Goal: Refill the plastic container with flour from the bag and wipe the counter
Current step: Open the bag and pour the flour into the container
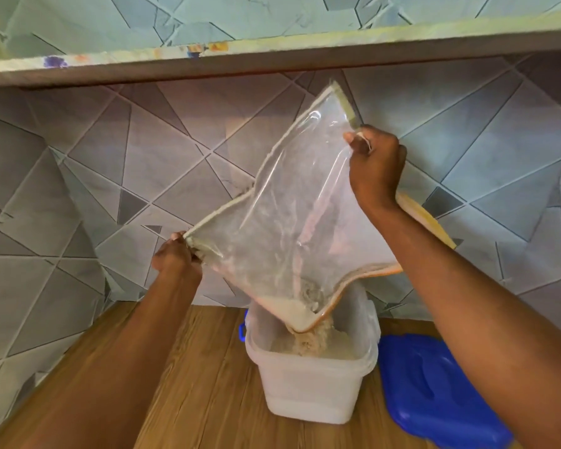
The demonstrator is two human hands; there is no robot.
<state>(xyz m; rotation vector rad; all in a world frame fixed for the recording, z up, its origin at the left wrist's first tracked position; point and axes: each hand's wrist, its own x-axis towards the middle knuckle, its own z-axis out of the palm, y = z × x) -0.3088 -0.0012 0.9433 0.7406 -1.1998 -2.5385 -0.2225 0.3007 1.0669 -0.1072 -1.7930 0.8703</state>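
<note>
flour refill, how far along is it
Done: blue lid is off, lying right of the container. In hand: left hand and right hand tip the nearly empty bag, flour falling in. Left: closing the container and wiping the counter.

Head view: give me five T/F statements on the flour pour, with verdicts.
1. Both hands grip the bag. True: left hand at a lower corner, right hand at the upper edge.
2. Flour is falling into the container. True.
3. The blue lid is on the container. False: it lies on the counter beside it.
4. The bag is nearly full. False: mostly empty, with flour only at the low corner.
5. The container stands on a tiled floor. False: it stands on the wood-look counter.
</note>
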